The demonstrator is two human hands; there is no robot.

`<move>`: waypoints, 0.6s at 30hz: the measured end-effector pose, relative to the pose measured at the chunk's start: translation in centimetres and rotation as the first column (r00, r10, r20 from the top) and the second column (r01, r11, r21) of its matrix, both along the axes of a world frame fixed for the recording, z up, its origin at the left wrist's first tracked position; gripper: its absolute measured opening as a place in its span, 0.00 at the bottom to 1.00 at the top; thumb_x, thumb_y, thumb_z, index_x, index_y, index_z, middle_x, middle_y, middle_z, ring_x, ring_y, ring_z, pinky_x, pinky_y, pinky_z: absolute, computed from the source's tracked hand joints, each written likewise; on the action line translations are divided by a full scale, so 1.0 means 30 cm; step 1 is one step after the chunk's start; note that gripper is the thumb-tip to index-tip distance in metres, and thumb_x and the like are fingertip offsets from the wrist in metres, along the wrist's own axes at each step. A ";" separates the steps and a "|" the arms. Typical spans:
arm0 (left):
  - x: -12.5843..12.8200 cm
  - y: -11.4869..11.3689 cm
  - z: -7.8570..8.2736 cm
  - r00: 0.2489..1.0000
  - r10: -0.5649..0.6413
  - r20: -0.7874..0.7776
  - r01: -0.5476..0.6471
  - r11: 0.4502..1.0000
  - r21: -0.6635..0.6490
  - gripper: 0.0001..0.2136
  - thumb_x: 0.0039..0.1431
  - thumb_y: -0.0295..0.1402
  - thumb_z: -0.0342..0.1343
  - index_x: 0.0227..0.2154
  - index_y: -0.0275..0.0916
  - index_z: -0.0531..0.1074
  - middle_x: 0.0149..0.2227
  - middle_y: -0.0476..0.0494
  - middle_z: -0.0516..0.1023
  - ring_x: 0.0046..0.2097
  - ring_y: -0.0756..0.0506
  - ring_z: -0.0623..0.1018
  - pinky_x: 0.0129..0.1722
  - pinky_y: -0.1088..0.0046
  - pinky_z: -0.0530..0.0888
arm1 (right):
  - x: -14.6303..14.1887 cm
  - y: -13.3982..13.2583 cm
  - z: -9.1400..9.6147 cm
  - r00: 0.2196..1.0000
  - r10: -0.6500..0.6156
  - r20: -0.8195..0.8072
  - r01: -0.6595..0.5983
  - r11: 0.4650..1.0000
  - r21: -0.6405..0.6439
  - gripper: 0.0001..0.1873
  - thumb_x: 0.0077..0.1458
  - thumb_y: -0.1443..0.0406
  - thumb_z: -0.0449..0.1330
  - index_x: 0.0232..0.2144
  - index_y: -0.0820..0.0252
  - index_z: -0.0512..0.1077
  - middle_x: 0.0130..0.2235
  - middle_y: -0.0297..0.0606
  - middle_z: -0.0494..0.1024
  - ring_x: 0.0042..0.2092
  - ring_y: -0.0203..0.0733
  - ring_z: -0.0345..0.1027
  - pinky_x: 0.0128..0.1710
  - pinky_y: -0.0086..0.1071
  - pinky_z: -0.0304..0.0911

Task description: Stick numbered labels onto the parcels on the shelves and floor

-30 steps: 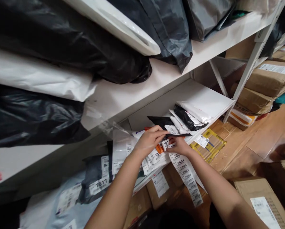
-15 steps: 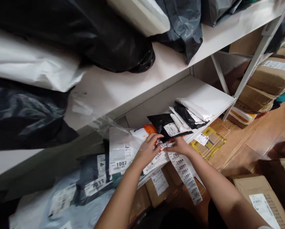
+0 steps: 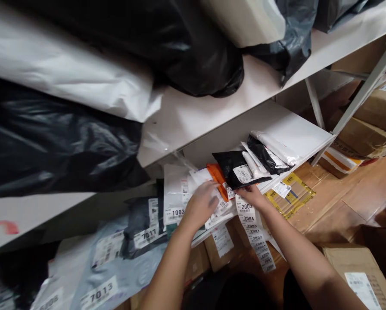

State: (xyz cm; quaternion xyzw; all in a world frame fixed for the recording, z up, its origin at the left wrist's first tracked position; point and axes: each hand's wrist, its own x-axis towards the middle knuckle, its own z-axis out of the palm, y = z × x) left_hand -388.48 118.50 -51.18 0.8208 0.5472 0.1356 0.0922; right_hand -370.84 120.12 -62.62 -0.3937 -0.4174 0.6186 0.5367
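The work looked partway along: several parcels wore number labels, while others farther right showed none that could be made out. On the left, the blue-grey parcel (image 3: pixel 131 262) bore 7013, the dark parcel (image 3: pixel 136 219) 7017 and the white parcel (image 3: pixel 173 187) 1002. The orange parcel (image 3: pixel 216 173), between the two hands, had a label beginning with 20 at its near end; whether that one was fully stuck down could not be told. Beyond it, the black parcel (image 3: pixel 225 165) and the slim parcels (image 3: pixel 277 146) showed no number, only shipping print where any could be seen, so these seemed to be what was left, along with a good length of unused strip. The strip (image 3: pixel 256 237) hung from the right hand (image 3: pixel 253 196) over the front edge of the lower shelf (image 3: pixel 296 125), its top end pinched in that grip. The left hand (image 3: pixel 201 204) was loosely open just beside the orange parcel, with nothing seen in its grip, though its fingers were blurred. The strip was white, long and narrow, slightly twisted, printed in black with 2003, 2004, 2005, then 2001 and 2002; the lowest numbers were hard to read.
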 end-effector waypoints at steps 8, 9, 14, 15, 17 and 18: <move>0.068 0.001 0.001 0.983 -0.038 -0.182 0.039 0.999 0.001 0.29 0.49 0.22 0.48 0.57 0.45 0.68 0.60 0.40 0.71 0.61 0.35 0.68 0.60 0.49 0.63 | 0.011 -0.022 0.040 0.991 0.070 -0.112 -0.080 0.992 -0.096 0.18 0.37 0.53 0.69 0.25 0.58 0.71 0.28 0.34 0.77 0.33 0.41 0.69 0.36 0.34 0.66; 0.077 0.003 -0.001 0.983 -0.038 -0.179 0.042 0.999 0.018 0.29 0.50 0.22 0.48 0.57 0.44 0.68 0.59 0.40 0.72 0.61 0.36 0.67 0.61 0.50 0.62 | 0.014 -0.026 0.045 0.991 0.081 -0.107 -0.092 0.990 -0.103 0.18 0.37 0.53 0.69 0.23 0.58 0.70 0.26 0.32 0.75 0.30 0.39 0.67 0.33 0.32 0.65; 0.112 0.012 -0.001 0.981 -0.083 -0.175 0.080 0.997 -0.026 0.24 0.53 0.23 0.45 0.52 0.41 0.71 0.52 0.40 0.76 0.54 0.39 0.73 0.56 0.57 0.67 | 0.021 -0.052 0.073 0.982 0.160 -0.102 -0.174 0.973 -0.152 0.19 0.40 0.50 0.67 0.21 0.58 0.69 0.21 0.31 0.72 0.23 0.34 0.61 0.25 0.29 0.58; 0.118 0.014 0.001 0.978 -0.079 -0.191 0.073 0.997 -0.038 0.24 0.54 0.24 0.44 0.53 0.42 0.71 0.52 0.40 0.76 0.53 0.39 0.73 0.55 0.57 0.67 | 0.023 -0.055 0.080 0.979 0.171 -0.107 -0.186 0.970 -0.156 0.19 0.40 0.50 0.66 0.21 0.58 0.69 0.21 0.32 0.72 0.23 0.35 0.61 0.24 0.29 0.58; 0.129 0.023 0.009 0.969 -0.050 -0.243 0.039 0.998 -0.049 0.26 0.55 0.24 0.44 0.57 0.43 0.69 0.52 0.40 0.75 0.52 0.38 0.74 0.54 0.56 0.67 | 0.030 -0.057 0.094 0.974 0.175 -0.141 -0.196 0.968 -0.153 0.18 0.40 0.51 0.66 0.23 0.58 0.70 0.22 0.31 0.72 0.23 0.35 0.62 0.25 0.29 0.58; 0.135 0.029 0.014 0.962 -0.037 -0.270 0.023 0.998 -0.053 0.27 0.55 0.25 0.44 0.58 0.43 0.68 0.51 0.38 0.75 0.52 0.37 0.73 0.54 0.55 0.67 | 0.036 -0.056 0.099 0.973 0.170 -0.157 -0.194 0.970 -0.148 0.18 0.39 0.51 0.66 0.23 0.58 0.70 0.22 0.31 0.72 0.23 0.35 0.62 0.25 0.29 0.58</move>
